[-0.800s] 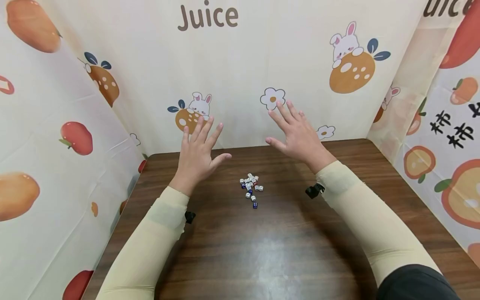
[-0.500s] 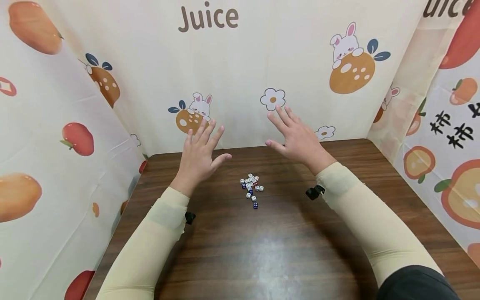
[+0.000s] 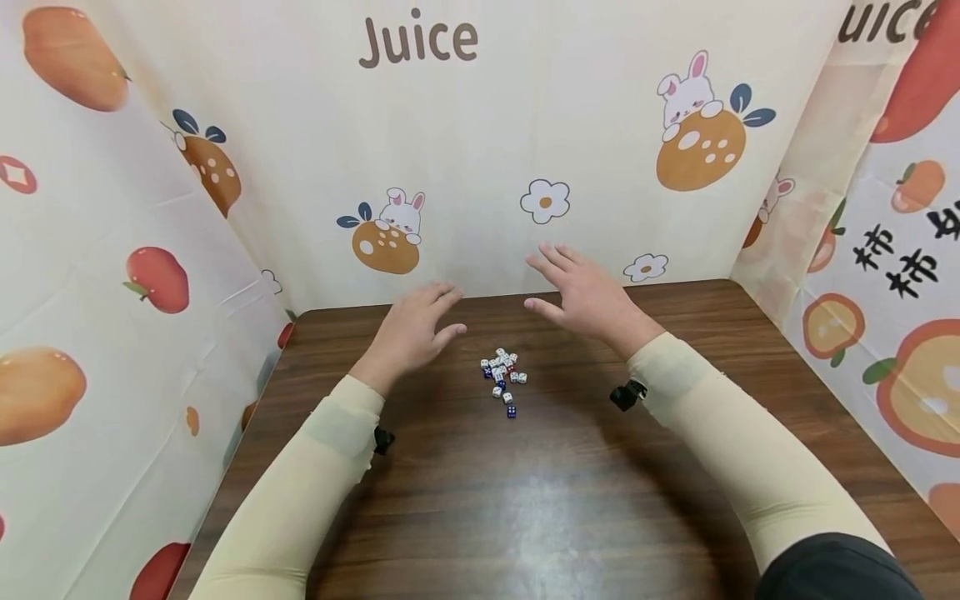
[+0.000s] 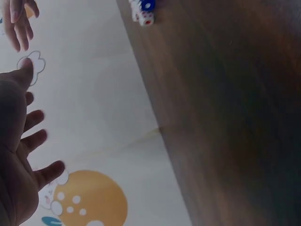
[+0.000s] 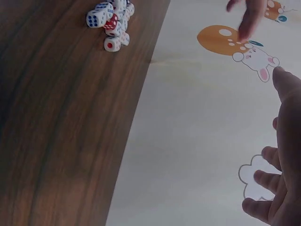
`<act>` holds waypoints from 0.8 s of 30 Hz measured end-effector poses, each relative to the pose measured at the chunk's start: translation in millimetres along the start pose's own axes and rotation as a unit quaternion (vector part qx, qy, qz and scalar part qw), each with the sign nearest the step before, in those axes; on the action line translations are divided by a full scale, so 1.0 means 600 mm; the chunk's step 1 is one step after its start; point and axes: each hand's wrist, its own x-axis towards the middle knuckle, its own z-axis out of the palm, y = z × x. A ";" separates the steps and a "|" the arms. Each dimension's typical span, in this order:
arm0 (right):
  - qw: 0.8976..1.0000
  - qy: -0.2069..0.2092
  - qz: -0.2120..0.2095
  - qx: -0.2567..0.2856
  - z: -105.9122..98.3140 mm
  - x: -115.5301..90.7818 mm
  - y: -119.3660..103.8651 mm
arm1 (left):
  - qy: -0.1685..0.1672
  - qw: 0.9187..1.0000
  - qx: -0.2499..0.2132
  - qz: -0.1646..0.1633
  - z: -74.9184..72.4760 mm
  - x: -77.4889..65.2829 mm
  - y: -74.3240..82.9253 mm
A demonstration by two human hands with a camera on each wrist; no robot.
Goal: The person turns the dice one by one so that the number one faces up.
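A small heap of dice (image 3: 501, 364), mostly white with some blue and a red one, lies mid-table, with a few strung out toward the near side. Above the table to the left of the heap is my left hand (image 3: 410, 331), fingers extended and slightly bent, holding nothing. My right hand (image 3: 592, 302) hovers to the right and a little behind the heap, its fingers spread and nothing in them. Neither hand touches the dice. In the right wrist view a red die (image 5: 111, 21) shows among white ones; in the left wrist view a blue die (image 4: 147, 5) sits at the heap's edge.
The dark brown wooden table (image 3: 450, 517) ends at a printed cloth backdrop (image 3: 480, 150) behind, with more cloth at the left and right sides. Each wrist carries a small black camera; one (image 3: 627, 395) is on the right.
Both hands have come down, their fingers tipping forward and lower against the backdrop. The left hand has also shifted slightly right. The dice stay where they were.
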 end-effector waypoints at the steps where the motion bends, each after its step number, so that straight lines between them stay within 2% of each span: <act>1: 1.000 -0.001 -0.002 0.001 0.003 0.000 0.000 | -0.012 1.000 -0.005 -0.001 0.005 0.001 0.002; 5: 1.000 -0.008 -0.008 0.003 0.016 -0.002 -0.006 | -0.068 0.998 -0.013 -0.009 0.024 0.004 0.008; 12: 0.999 -0.047 -0.023 -0.004 0.040 -0.010 -0.026 | -0.147 0.986 -0.073 -0.021 0.057 0.009 0.018; 18: 0.994 -0.099 -0.047 0.022 0.064 -0.020 -0.050 | -0.172 0.979 -0.102 -0.023 0.076 0.011 0.026; 24: 0.976 -0.194 -0.071 0.064 0.091 -0.031 -0.076 | -0.177 0.979 -0.103 -0.015 0.090 0.013 0.034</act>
